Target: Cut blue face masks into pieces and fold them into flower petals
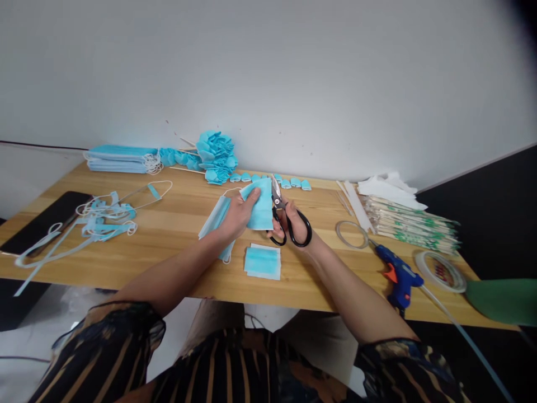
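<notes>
Pinched between the thumb and fingers of my left hand (pixel 240 215) is a light blue piece of face mask fabric (pixel 262 210). My right hand (pixel 297 221) grips black-handled scissors (pixel 277 200), whose blades lie along the fabric's right edge. Whether the blades touch the fabric I cannot tell. Under my left hand lies a blue face mask (pixel 215 218) with white ear loops, partly hidden by the hand and forearm. Just in front of the scissors, cut blue and white rectangles (pixel 263 262) rest stacked on the table.
Blue fabric flowers (pixel 217 157) and stacked masks (pixel 121 158) stand along the wall. Trimmed strips and loops (pixel 104 218) lie left beside a black phone (pixel 46 221). On the right are a blue glue gun (pixel 396 274), tape rolls (pixel 440 272) and white-green packets (pixel 413 224) on the wooden table (pixel 168 257).
</notes>
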Motion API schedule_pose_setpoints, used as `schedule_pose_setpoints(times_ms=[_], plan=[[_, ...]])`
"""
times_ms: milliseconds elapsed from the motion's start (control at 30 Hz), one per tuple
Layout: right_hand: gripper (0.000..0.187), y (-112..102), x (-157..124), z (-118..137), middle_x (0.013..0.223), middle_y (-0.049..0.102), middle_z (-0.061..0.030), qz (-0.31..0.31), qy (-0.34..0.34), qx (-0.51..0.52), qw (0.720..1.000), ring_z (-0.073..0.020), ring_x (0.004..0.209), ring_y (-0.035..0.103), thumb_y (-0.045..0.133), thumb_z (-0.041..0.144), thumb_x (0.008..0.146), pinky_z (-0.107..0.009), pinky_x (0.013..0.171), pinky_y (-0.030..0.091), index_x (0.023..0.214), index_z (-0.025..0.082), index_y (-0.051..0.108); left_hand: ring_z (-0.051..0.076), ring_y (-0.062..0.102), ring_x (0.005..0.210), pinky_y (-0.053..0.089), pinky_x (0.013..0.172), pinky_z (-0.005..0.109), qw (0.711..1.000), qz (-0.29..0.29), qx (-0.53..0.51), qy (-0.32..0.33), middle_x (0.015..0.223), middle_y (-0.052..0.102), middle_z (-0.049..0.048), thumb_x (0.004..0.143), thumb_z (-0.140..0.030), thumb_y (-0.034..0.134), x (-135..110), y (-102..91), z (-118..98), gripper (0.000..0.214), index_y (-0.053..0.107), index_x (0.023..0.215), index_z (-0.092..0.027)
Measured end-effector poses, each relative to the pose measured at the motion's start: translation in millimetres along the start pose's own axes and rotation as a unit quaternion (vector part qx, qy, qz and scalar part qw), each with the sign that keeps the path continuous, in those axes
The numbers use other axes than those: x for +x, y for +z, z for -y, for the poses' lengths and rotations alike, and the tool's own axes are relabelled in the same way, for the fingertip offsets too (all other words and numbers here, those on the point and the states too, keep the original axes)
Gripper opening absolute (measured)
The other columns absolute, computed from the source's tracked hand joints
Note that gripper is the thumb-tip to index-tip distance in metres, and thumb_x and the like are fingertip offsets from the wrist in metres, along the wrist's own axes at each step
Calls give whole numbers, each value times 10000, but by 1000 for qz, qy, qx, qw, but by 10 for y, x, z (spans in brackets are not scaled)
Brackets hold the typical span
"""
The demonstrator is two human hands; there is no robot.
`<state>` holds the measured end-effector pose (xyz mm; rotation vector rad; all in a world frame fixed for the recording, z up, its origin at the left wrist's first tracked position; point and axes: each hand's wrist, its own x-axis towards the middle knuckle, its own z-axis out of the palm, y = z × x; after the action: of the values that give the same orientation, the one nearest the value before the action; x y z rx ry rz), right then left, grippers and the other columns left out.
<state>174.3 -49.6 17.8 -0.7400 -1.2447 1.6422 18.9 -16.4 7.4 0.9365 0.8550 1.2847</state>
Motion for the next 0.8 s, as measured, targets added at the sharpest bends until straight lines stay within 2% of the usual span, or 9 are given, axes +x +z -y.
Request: schedule_pose_setpoints(times_ms=[133,300,433,633,800], plan=[[892,37,-14,38,539,545,98,-27,-5,4,1000,-90,374,407,631,876,778,-297,509,564,1384,224,573,227,743,613,580,537,280,1000,5,-2,4,629,707,13,778,-611,812,-8,12,17,472,667,899,-178],[910,78,-8,38,533,538,111,-29,-21,14,999,-72,358,399,681,858,748,-263,478,542,1388,220,578,248,756,632,595,556,301,1000,28,-6,5,653,722,20,795,-628,795,-4,14,14,494,657,942,-178],[890,102,-1,19,525,521,122,-42,-40,12,998,-60,347,372,697,823,768,-242,454,525,1400,207,577,251,764,657,609,585,311,1000,4,-2,2,659,734,32,764,-647,814,7,7,11,527,682,961,-176],[903,113,-5,-24,520,487,126,-44,-32,4,999,-63,340,337,657,839,789,-253,449,526,1417,196,571,183,669,522,548,506,276,1000,-4,2,13,648,723,33,690,-688,847,15,-2,0,557,694,859,-180],[908,119,2,2,498,439,135,-66,-44,-13,997,-73,347,311,649,855,781,-237,421,498,1417,213,560,156,652,596,548,574,263,1000,-2,-4,26,690,713,-12,733,-621,848,41,-17,2,496,699,915,-184]])
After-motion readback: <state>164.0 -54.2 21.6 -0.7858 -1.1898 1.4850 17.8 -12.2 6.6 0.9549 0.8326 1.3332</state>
